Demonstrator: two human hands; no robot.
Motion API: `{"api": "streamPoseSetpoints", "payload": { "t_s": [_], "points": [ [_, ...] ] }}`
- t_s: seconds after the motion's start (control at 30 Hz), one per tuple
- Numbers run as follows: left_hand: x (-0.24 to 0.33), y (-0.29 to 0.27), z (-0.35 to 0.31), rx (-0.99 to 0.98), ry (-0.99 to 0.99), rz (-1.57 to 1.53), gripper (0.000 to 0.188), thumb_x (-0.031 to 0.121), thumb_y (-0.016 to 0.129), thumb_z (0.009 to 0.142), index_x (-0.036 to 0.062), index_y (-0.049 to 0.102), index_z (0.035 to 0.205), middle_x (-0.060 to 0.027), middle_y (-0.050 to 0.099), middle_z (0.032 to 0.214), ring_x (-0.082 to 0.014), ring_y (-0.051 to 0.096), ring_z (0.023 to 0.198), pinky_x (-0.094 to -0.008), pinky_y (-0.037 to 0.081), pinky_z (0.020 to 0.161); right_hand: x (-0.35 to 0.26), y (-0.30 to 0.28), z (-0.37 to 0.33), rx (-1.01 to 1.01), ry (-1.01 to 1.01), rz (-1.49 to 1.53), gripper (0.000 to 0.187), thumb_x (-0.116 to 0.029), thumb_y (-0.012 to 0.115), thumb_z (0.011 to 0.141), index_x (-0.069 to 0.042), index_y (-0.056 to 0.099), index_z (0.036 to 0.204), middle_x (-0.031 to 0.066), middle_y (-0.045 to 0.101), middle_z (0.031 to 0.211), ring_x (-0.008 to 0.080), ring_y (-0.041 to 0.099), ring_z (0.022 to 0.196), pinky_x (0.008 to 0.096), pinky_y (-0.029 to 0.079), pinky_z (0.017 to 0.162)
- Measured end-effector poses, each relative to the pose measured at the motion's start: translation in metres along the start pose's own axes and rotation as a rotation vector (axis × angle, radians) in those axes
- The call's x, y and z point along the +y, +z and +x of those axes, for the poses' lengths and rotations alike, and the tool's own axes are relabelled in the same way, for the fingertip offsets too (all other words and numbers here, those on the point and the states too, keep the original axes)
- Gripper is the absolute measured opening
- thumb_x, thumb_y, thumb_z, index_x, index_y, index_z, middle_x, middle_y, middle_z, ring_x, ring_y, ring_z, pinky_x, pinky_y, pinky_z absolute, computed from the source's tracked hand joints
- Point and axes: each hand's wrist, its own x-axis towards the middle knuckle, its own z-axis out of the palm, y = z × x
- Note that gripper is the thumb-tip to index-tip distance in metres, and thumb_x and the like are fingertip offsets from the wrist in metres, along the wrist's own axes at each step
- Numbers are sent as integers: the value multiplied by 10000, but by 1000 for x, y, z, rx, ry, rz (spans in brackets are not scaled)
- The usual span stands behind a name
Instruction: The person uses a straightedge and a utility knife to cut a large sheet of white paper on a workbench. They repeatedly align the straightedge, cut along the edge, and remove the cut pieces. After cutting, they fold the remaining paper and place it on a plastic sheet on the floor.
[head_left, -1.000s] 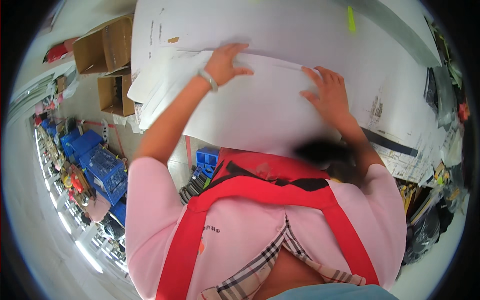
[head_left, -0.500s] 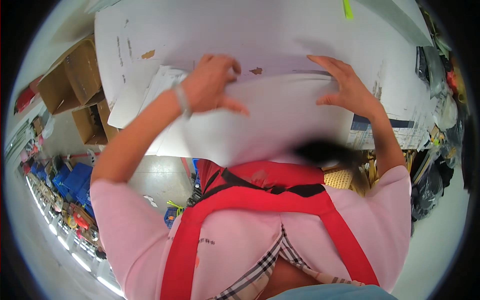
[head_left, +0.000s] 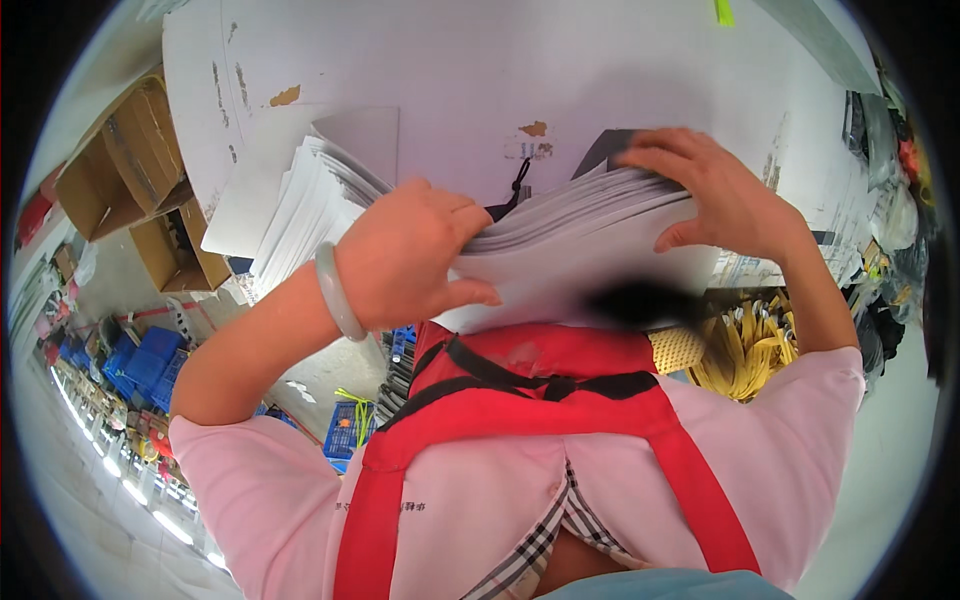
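A thick stack of white sheets [head_left: 590, 250] stands tilted at the near edge of the table, close to my red apron, its layered upper edge bowed. At its left end, my left hand [head_left: 415, 250] grips it with the thumb in front and the fingers behind. My right hand [head_left: 720, 195] holds the other end, fingers over the top edge and thumb on the near face. Behind the stack lie a dark grey flat piece [head_left: 605, 150] and a thin black cord [head_left: 520, 185]. A second, fanned pile of white sheets [head_left: 305, 205] rests beside my left wrist.
The white tabletop [head_left: 450, 70] has worn brown patches. Open cardboard boxes [head_left: 115, 175] stand off its left side. Yellow straps [head_left: 745, 345] hang below the near right edge. Blue crates [head_left: 145, 360] are on the floor at left. Plastic bags [head_left: 890, 220] hang at the right.
The blurred white sheets now show as a tilted stack with its layered edge visible. My left hand has come nearer to me, and my right hand has shifted right. The cord and grey piece have come into sight.
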Motion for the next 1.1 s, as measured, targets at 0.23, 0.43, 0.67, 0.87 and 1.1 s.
{"api": "streamPoseSetpoints", "payload": {
  "t_s": [0.23, 0.43, 0.67, 0.87, 1.1],
  "points": [
    [3, 4, 1, -15, -12, 37, 567, 402, 817, 743, -3, 629, 1094, -157, 640, 987, -360, 577, 910, -419, 466, 841, -52, 21, 67, -64, -295, 172, 670, -225, 822, 705, -85, 568, 1309, 150, 619, 1230, 339, 574, 1141, 419, 469, 974],
    [-32, -10, 14, -134, -129, -113, 658, 398, 860, 672, 24, 643, 1168, -157, 677, 1087, -345, 607, 1029, -410, 465, 923, -68, 17, 54, -230, -175, 80, 567, -296, 800, 738, -6, 609, 1187, 190, 682, 994, 369, 663, 914, 442, 526, 804],
    [-106, -11, -15, -107, -383, 167, 706, 355, 876, 616, 6, 650, 1187, -181, 696, 1085, -359, 645, 1006, -401, 490, 918, -52, 4, 48, -279, 16, 98, 645, -249, 813, 710, 18, 580, 1250, 218, 687, 1018, 373, 667, 940, 424, 530, 833],
    [-55, -18, -62, -65, -366, 27, 500, 303, 847, 662, -12, 667, 1006, -202, 672, 919, -387, 633, 851, -414, 507, 781, -31, 4, 61, -286, 152, 180, 643, -152, 792, 692, 23, 583, 1274, 239, 689, 1038, 370, 670, 960, 404, 530, 863],
    [6, -40, -116, 103, -68, 166, 352, 217, 830, 686, 43, 643, 927, -147, 628, 841, -381, 612, 806, -427, 499, 714, -134, -11, -37, -125, 222, 39, 642, -123, 785, 670, 34, 593, 1262, 245, 688, 1038, 361, 667, 972, 392, 521, 887]
  ]
}}
